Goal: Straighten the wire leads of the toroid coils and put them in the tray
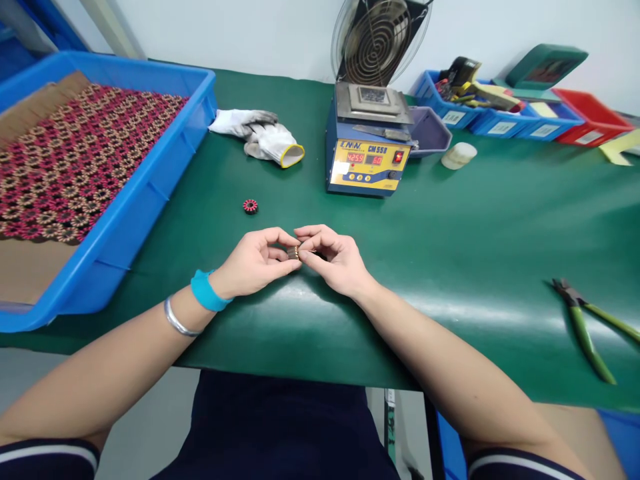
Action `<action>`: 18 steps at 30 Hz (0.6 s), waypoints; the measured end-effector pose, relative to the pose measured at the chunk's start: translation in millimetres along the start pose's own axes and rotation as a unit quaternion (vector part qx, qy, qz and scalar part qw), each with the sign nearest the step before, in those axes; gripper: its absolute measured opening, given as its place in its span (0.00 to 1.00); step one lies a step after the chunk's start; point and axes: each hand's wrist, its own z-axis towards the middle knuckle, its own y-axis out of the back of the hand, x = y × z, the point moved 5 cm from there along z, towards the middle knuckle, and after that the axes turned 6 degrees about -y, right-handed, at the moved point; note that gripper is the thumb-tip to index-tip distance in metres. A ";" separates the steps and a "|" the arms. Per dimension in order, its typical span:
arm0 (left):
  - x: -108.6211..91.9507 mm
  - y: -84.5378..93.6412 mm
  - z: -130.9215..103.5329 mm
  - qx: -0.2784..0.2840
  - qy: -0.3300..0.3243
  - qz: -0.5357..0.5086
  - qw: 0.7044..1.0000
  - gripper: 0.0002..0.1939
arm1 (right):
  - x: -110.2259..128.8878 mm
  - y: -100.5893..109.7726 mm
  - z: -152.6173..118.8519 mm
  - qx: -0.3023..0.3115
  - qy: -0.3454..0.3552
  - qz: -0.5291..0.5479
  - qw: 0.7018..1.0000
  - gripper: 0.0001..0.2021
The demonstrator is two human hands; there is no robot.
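Near the middle of the green bench, a small copper-wound coil core (pixel 293 253) is pinched between the fingers of my left hand (pixel 257 261). My right hand (pixel 336 257) meets it from the other side, with thumb and fingertips closed at the copper ends of the core. Fingers cover much of the piece, so its full shape is hidden. A similar ring-shaped core with red slots (pixel 251 207) lies on the bench, beyond my left hand.
At left stands a blue tray (pixel 165 183) filled with rows of similar cores. White gloves (pixel 260 133), a CM558 solder pot (pixel 370 143) and a round white container (pixel 459 156) sit farther back. Green-handled cutters (pixel 583 320) lie right. Small bins (pixel 505 125) line the wall.
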 end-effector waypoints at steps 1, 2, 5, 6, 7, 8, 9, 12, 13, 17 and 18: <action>0.0 -0.1 0.0 0.000 0.001 0.001 1.000 0.13 | 0.1 -0.1 -0.1 0.000 0.000 0.000 1.000 0.08; 0.0 -0.3 0.1 0.000 0.001 0.003 1.000 0.13 | 0.4 -0.2 -0.2 -0.001 0.001 0.001 1.000 0.08; 0.1 -1.0 -0.4 -0.001 -0.002 0.009 1.000 0.13 | 0.8 -0.8 -0.2 0.000 -0.002 0.002 1.000 0.08; 0.1 -1.1 -0.7 -0.003 -0.006 0.013 1.000 0.13 | 0.7 -0.9 -0.1 -0.001 -0.005 0.002 1.000 0.08; -0.1 -0.9 -1.0 -0.008 -0.011 0.019 1.000 0.14 | 0.4 -0.9 0.0 -0.002 -0.009 0.003 1.000 0.08; -0.3 -0.6 -1.3 -0.014 -0.018 0.027 0.999 0.14 | -0.1 -0.8 0.2 -0.005 -0.012 0.004 1.000 0.08; -0.9 0.1 -1.5 -0.023 -0.026 0.039 0.999 0.15 | -0.5 -0.8 0.2 -0.008 -0.016 0.005 1.000 0.07; -3.6 3.7 -2.1 -0.062 -0.054 0.088 0.993 0.16 | 0.0 -1.5 -1.4 -0.024 -0.021 0.000 0.999 0.06; -4.7 5.2 -2.5 -0.079 -0.063 0.104 0.989 0.16 | 2.1 -2.1 -2.9 -0.032 -0.014 -0.010 0.999 0.05; -9.0 8.3 -3.8 -0.118 -0.087 0.143 0.979 0.16 | 22.1 -9.1 -14.3 -0.047 0.081 -0.101 0.990 0.03; -9.6 8.3 -4.0 -0.118 -0.089 0.145 0.978 0.16 | 27.3 -11.8 -17.5 -0.037 0.107 -0.117 0.987 0.03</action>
